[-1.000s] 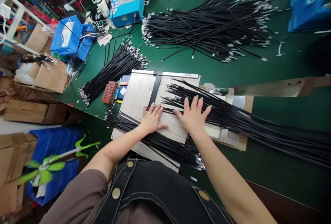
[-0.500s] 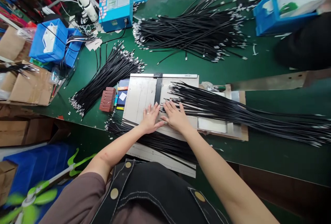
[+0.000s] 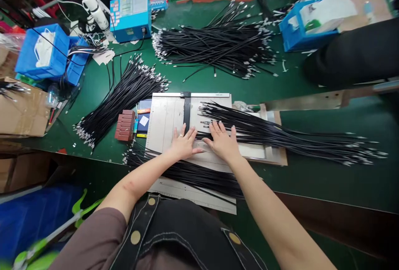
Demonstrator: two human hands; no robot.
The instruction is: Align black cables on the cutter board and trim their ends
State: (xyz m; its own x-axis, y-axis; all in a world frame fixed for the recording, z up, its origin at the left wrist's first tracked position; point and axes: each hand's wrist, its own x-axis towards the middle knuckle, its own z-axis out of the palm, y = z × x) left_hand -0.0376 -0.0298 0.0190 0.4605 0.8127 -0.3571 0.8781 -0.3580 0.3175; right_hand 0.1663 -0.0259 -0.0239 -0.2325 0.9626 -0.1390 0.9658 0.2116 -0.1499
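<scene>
Shows more of the desk [image 3: 318,178] to the right of the board [image 3: 166,112] than a second ago, out to the loose ends of the cables [image 3: 249,126]. Beyond the board, a far pile [image 3: 212,45]; off its far left corner, a left pile [image 3: 121,99]; across its near part, passing under both forearms, a near bundle [image 3: 199,172]. From the right half of the board out past its right edge, the cables, laid lengthwise with uneven left ends.

Over the board, a new gap between the right hand [image 3: 224,145] and the left hand [image 3: 184,145], nearly together half a second ago; the right hand now further toward the board's right side. For the work, probably a smoothing or spreading stroke along the cables, without any lift.

Right hand spread wide, palm down over the lower strands of the cables, apparently touching, gripping nothing visible. Left hand equally spread, palm down on the middle of the board by the near end of the bar [image 3: 187,114], also released. In the gap, near the board's middle, a dark strand [image 3: 201,136], partly hidden; cannot tell whether pinned under fingers. On a left finger, a ring [image 3: 181,135].
</scene>
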